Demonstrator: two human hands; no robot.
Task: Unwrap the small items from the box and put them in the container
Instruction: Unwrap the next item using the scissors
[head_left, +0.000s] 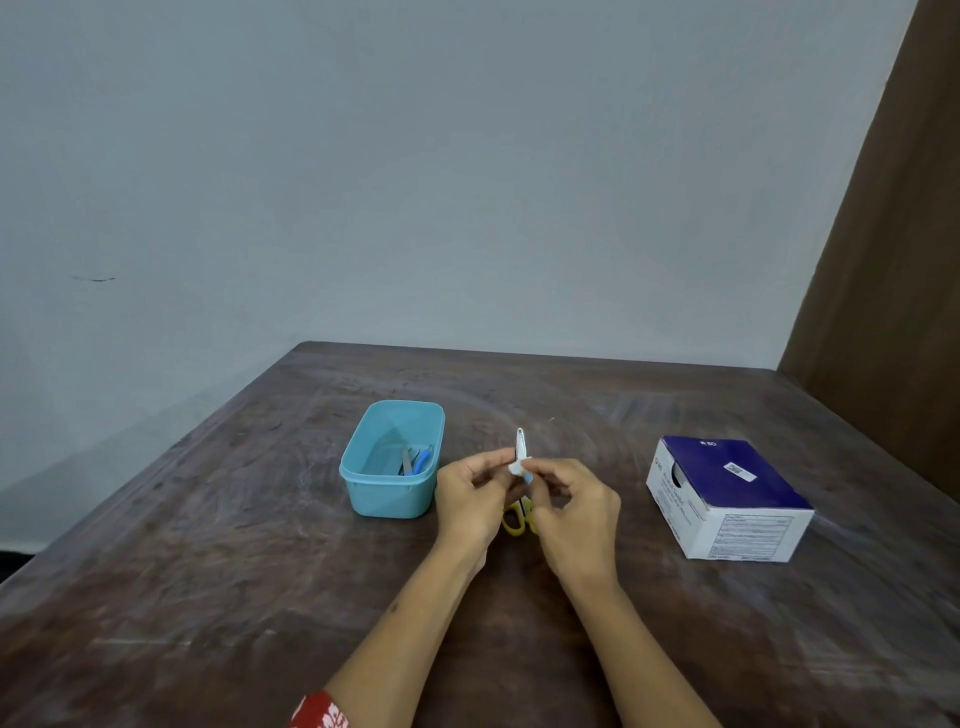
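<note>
While both hands meet above worktop (208, 545), left hand (470, 501) and right hand (574, 512) pinch one wrapped item (520, 452), upright. One teal container (392, 460) left, few items inside. One box (727, 499) right. Yellow scissors (517, 519) beneath hands.

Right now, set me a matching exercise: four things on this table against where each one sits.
Things:
1. tub
2. box
3. scissors
4. wrapped item

Places:
A. pinched between both hands
B. on the table under the hands
C. left of the hands
D. right of the hands

Pairs: 1-C, 2-D, 3-B, 4-A
</note>
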